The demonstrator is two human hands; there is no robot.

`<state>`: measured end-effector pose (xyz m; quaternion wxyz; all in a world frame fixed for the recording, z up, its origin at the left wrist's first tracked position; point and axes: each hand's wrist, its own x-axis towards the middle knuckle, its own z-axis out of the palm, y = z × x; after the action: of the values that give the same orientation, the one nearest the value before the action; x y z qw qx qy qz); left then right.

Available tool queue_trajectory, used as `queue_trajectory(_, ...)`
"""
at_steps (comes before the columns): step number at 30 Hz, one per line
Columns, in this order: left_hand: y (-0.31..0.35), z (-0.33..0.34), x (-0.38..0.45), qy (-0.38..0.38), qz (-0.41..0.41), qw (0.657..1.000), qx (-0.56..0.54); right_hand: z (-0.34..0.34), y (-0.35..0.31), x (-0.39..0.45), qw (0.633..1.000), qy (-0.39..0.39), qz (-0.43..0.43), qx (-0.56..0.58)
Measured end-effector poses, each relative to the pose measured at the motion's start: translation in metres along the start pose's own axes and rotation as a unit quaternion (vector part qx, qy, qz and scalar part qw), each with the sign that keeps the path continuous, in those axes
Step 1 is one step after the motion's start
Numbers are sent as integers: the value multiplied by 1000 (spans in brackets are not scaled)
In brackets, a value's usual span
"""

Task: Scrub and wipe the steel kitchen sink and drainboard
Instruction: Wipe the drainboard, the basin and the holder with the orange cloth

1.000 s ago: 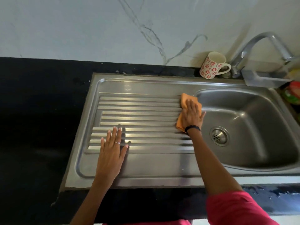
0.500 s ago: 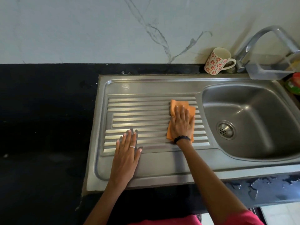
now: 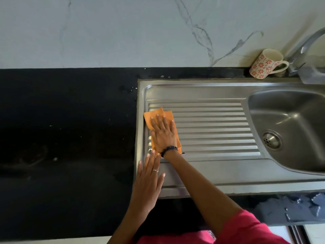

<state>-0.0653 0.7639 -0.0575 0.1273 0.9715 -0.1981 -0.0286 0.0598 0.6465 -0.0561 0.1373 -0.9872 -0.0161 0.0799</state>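
A steel sink unit lies in a black counter, with a ribbed drainboard [image 3: 211, 127] on the left and the basin [image 3: 295, 124] with its drain [image 3: 271, 140] on the right. An orange cloth [image 3: 154, 117] lies at the drainboard's far left end. My right hand [image 3: 164, 133] presses flat on the cloth with straight fingers. My left hand [image 3: 148, 178] rests flat on the sink's front left rim, fingers straight, just below my right wrist.
A white mug with red flowers [image 3: 265, 65] stands behind the sink next to the steel tap [image 3: 306, 44]. The black counter [image 3: 66, 138] stretches left of the sink. Water glistens on the counter's front right edge [image 3: 302, 203]. A marbled wall rises behind.
My right hand has slid the orange cloth leftward across the ribs, from beside the basin to the drainboard's far left end. My left hand kept flat on the front rim.
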Motion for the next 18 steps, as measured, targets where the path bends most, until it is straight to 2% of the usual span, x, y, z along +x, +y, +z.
queue_trajectory(10,2,-5,-19,-10,-26,1000,-14,14,16,-47,993,-24,-101,-48)
queue_trajectory(14,24,-1,-15,-4,-59,998,-38,14,28,-60,995,-20,-95,-29)
queue_trajectory(18,49,3,-7,1,-51,997,-53,0,56,-63,999,4,-49,-8)
